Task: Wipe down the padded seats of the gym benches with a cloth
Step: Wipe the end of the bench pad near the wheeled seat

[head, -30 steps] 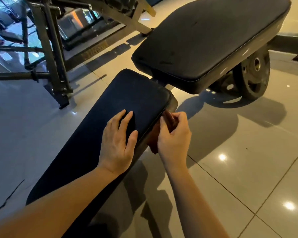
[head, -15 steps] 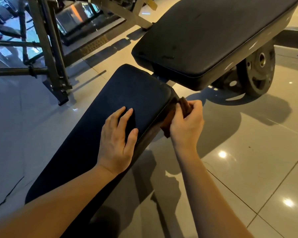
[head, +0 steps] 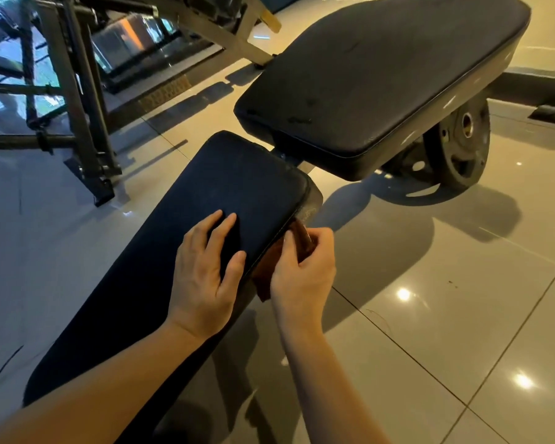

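A long black padded bench pad (head: 225, 193) runs from the lower left up to the middle. My left hand (head: 205, 270) rests flat on its top, fingers straight. My right hand (head: 302, 270) grips a reddish-brown cloth (head: 303, 240) and presses it against the pad's right side edge, just below the pad's far corner. Most of the cloth is hidden by my fingers and the pad's edge. A second, wider black seat pad (head: 382, 78) stands raised beyond it at the upper right.
A black weight plate (head: 455, 149) leans under the raised pad at the right. A dark metal rack frame (head: 87, 133) stands on the floor at the upper left. Glossy tiled floor (head: 446, 299) lies to the right of the bench.
My right hand first slid the cloth forward along the pad's side edge towards the far corner, then pulled it back a little. The left hand has stayed flat on the pad.
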Available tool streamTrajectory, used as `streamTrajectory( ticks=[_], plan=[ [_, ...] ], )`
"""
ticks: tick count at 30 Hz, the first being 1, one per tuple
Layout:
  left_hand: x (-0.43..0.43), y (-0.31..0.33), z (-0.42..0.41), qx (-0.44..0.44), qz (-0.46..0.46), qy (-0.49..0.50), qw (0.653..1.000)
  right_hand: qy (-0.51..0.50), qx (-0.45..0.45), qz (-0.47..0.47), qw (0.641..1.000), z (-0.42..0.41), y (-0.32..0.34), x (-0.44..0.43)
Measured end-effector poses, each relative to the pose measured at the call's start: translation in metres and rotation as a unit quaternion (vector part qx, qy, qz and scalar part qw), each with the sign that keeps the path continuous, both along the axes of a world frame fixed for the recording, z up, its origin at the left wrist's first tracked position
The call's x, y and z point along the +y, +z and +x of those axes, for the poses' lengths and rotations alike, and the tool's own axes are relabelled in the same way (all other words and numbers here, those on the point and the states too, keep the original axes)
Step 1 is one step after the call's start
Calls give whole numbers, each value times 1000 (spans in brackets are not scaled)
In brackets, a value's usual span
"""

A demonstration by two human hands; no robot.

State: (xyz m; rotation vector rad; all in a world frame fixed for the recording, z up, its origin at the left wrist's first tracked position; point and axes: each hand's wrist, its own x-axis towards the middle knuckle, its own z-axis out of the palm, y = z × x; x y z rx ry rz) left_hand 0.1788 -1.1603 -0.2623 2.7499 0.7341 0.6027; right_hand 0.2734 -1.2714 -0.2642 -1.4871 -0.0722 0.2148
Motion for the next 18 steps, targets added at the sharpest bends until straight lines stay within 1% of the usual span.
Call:
streamTrajectory(
  ticks=[2, 5, 7, 11, 14, 16, 18],
  plan=[
    [0, 0, 0, -4, 2, -2, 1000, -16, -13, -14, 1000, 13, -2, 2],
    [1, -1, 0, -9, 5, -6, 1000, -41, 5, -29, 999, 52, -1, 2],
    [0, 0, 0, -7, -2, -5, 1000, -38, -10, -34, 999, 48, -5, 0],
    [1, 0, 0, -11, 6, -4, 1000, 9, -25, -27, 999, 4, -10, -2],
    [1, 0, 1, -8, 10, -3, 1000, -9, -34, -33, 999, 23, -12, 0],
    [0, -1, 1, -6, 7, 2, 1000, -22, -25, -18, 999, 36, -11, 1],
    [0, -1, 1, -7, 4, 2, 1000, -19, -16, -6, 1000, 29, -12, 0]
  ],
)
